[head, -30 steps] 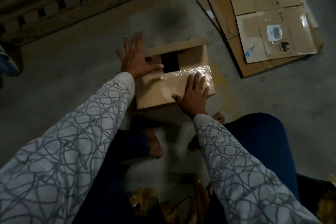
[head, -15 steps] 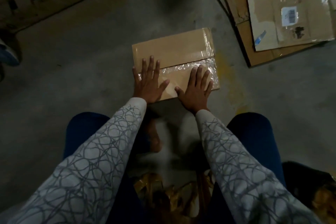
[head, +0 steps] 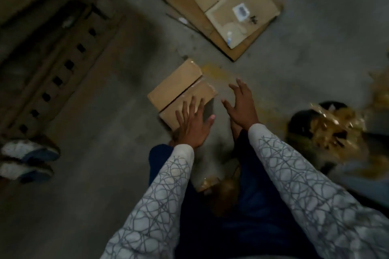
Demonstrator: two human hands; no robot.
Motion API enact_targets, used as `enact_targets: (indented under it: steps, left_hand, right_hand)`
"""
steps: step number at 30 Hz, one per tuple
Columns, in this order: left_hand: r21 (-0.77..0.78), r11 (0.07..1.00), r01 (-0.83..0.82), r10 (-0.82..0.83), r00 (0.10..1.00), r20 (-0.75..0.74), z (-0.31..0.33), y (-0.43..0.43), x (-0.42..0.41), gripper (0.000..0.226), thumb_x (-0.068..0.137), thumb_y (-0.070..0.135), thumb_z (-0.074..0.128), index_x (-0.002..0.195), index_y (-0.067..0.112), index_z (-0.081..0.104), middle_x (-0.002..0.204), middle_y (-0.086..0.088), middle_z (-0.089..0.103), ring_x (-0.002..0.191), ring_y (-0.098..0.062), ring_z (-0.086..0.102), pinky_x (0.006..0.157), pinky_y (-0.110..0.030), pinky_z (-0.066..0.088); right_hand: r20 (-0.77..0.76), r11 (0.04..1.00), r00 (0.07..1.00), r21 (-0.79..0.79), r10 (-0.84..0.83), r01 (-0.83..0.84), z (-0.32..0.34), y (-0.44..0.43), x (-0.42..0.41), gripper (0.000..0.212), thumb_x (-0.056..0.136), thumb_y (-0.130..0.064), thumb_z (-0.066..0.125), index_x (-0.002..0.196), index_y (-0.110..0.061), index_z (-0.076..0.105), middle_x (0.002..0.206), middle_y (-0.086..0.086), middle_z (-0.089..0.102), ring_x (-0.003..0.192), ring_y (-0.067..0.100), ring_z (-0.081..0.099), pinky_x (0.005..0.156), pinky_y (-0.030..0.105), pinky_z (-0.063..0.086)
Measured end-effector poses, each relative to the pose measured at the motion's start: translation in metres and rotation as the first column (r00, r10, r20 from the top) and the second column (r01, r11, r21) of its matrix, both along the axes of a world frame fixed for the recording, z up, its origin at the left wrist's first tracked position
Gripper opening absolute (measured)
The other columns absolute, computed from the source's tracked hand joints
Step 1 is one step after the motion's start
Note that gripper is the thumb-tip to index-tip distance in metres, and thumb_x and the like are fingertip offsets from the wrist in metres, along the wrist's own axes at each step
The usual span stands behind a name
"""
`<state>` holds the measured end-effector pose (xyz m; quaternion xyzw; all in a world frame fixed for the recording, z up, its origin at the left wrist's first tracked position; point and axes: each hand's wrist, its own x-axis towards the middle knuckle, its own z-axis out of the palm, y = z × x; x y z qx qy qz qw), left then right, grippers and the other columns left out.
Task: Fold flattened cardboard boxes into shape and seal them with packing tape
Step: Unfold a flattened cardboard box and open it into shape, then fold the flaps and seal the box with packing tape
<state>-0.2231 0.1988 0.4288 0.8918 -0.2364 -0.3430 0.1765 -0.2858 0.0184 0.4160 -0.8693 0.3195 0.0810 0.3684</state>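
Note:
A small closed cardboard box (head: 179,88) stands on the concrete floor in front of my knees, its flaps meeting in a seam with clear tape along it. My left hand (head: 194,122) lies flat on the box's near corner, fingers spread. My right hand (head: 242,105) hovers just right of the box with straight, spread fingers, off the cardboard and holding nothing. A roll of brown packing tape (head: 209,182) lies on the floor between my legs, blurred and partly hidden.
A stack of flattened cardboard boxes (head: 229,6) lies on the floor ahead to the right. Crumpled brown tape sits on a dark bin (head: 328,130) at my right. A wooden pallet (head: 59,67) and two shoes (head: 27,160) are on the left.
Both hands lay flat on the box top before. Now the right hand has lifted off to the right, the left stays on the near corner, and the view has swung so the box looks turned.

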Motion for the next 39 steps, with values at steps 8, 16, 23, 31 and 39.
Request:
enact_targets:
  steps: [8,16,23,31,39]
  left_hand:
    - [-0.280,0.768,0.576,-0.592,0.805,0.030,0.091,0.006,-0.078,0.063,0.103,0.056,0.040,0.159,0.036,0.021,0.169,-0.001,0.012,0.155,-0.030,0.005,0.122,-0.056,0.003]
    - [-0.224,0.398,0.890,-0.918,0.382,-0.110,0.074,0.048,-0.142,0.076,0.094,0.074,0.023,0.156,0.032,0.035,0.162,-0.010,0.031,0.150,-0.036,0.022,0.122,-0.054,0.014]
    - [-0.141,0.323,0.936,-0.916,0.272,-0.293,0.003,0.079,-0.163,0.072,0.094,0.072,0.027,0.153,0.033,0.037,0.155,-0.006,0.041,0.143,-0.031,0.034,0.114,-0.057,0.033]
    - [-0.159,0.459,0.874,-0.862,0.394,-0.320,-0.056,0.081,-0.144,0.066,0.095,0.060,0.048,0.148,0.020,0.048,0.148,-0.018,0.050,0.133,-0.032,0.048,0.112,-0.042,0.036]
    - [-0.155,0.856,0.493,-0.498,0.707,-0.501,-0.014,0.045,-0.108,0.089,0.076,0.036,0.085,0.150,0.009,0.042,0.147,-0.006,0.050,0.125,-0.012,0.053,0.101,-0.012,0.040]
  right_hand:
    - [0.049,0.689,0.687,0.052,-0.725,0.723,0.099,0.094,-0.148,0.046,0.096,-0.029,0.065,0.139,-0.017,0.053,0.157,0.009,0.036,0.144,0.028,0.032,0.118,0.042,0.029]
    - [-0.203,-0.183,-0.154,0.138,-0.967,0.973,0.101,0.230,-0.313,0.042,0.097,-0.024,0.067,0.134,-0.010,0.056,0.138,0.017,0.056,0.127,0.028,0.052,0.112,0.038,0.037]
    - [-0.462,-0.126,-0.079,0.071,-0.883,0.990,0.013,0.305,-0.313,0.029,0.098,-0.015,0.059,0.125,-0.006,0.062,0.114,0.006,0.062,0.098,0.013,0.063,0.089,0.020,0.046]
    - [-0.507,-0.027,-0.076,-0.103,-0.858,0.994,-0.060,0.285,-0.283,0.054,0.091,-0.030,0.069,0.141,-0.016,0.053,0.149,0.013,0.046,0.141,0.033,0.037,0.119,0.047,0.026]
    - [-0.313,-0.302,-0.211,0.279,-0.926,0.912,0.009,0.235,-0.233,0.020,0.096,-0.008,0.060,0.113,-0.013,0.069,0.102,-0.002,0.071,0.088,0.010,0.067,0.076,0.019,0.054]
